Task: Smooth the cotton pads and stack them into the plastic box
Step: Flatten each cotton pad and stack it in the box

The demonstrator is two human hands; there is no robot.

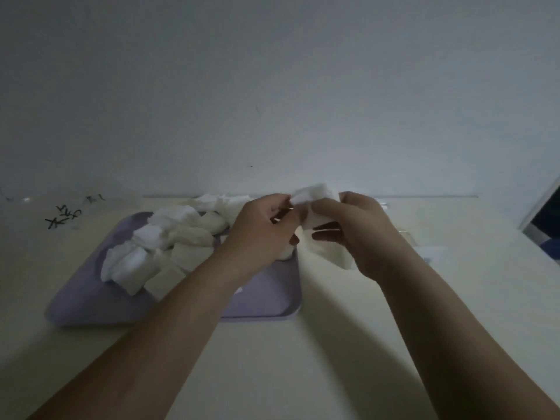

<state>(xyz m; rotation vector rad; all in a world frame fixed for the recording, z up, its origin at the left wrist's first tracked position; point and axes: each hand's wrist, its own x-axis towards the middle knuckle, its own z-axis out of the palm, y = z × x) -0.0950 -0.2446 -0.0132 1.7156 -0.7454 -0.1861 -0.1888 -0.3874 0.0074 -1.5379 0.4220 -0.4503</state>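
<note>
We have a pad (313, 197) pinched between both hands above the surface, near its far edge, with more white cotton hanging below the right hand (357, 225). The main risk from here, as we judge it, is pulling too hard: the pad looks thin and soft, and two hands tugging apart could stretch or tear it instead of flattening it. A second risk is the hanging cotton slipping free and dropping onto the surface, since only the upper part seems held. A third is losing sight of the box (406, 237), which is clear and shows only as faint edges just right of the right hand; in this dim light we could miss its opening or knock it. The left hand (263, 228) has its fingers closed on the pad's left edge; the right hand clamps the right side with thumb over fingers, and two lower fingers stick out loosely below. Neither grip is spread. How many layers each grip holds we cannot tell. The heap of crumpled pads (169, 241) lies on the purple tray (91, 301) toward the left of the surface, partly behind the left hand.
</note>
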